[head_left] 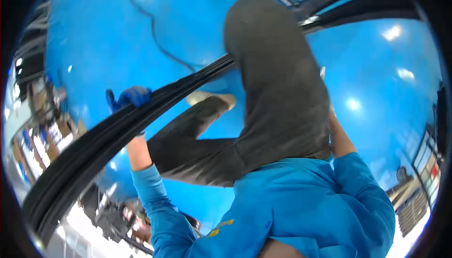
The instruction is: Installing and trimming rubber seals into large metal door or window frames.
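Shirt (301, 197), hands (133, 97) apart, left on bar (98, 141)

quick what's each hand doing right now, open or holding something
Left hand: gloved, holding the long black bar.
Right hand: mostly hidden behind the bent leg, cannot be told.

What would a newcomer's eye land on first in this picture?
The long black bar, slanting from the lower left toward the middle, with the blue-gloved left hand at its far edge. Then the dark-clad bent leg, large at the centre, against the shiny blue floor.
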### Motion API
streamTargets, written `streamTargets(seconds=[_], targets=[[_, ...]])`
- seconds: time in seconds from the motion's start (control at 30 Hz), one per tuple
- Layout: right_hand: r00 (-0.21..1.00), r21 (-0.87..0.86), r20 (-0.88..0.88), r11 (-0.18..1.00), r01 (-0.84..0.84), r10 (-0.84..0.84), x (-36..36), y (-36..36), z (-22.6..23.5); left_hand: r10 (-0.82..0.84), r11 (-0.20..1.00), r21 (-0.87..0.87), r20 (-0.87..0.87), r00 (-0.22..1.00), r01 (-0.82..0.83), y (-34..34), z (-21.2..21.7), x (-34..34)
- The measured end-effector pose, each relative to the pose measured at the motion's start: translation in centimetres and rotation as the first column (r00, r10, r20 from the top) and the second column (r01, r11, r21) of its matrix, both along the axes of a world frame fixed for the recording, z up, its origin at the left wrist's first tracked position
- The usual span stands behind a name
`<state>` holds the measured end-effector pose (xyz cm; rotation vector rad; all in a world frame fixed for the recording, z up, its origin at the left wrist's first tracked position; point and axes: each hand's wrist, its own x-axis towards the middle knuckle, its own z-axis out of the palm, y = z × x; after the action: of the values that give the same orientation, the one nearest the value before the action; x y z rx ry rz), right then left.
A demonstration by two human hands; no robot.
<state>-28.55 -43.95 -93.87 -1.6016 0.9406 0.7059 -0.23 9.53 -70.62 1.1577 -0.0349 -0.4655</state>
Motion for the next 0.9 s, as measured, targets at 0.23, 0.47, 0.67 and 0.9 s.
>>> streamTargets(seconds=[0.23,0.47,0.67,0.9], targets=[[0.844,0.577,-0.309,0.619,0.533,-0.439,4.8,4.1,7.3,-0.051,0.989,0.144,0.209,0.977,0.021,-0.8,14.3,-0.1],[0.893,0.535,-0.221,0.717,0.447,-0.392,10.1,8.5,1.9,-0.113,0.773,0.625,-0.034,0.993,0.109,0.6,7.9,3.2],[0.883,0.408,-0.075,0.794,0.451,-0.463,2.9,-4.4,-4.4,-0.377,0.221,0.632,-0.647,0.663,0.742,-0.9,-3.0,7.8],[0.692,0.620,0.374,0.721,0.310,-0.618,4.6,-5.7,11.7,-0.385,-0.344,0.627,-0.773,0.504,0.698,-0.8,-5.6,9.1]])
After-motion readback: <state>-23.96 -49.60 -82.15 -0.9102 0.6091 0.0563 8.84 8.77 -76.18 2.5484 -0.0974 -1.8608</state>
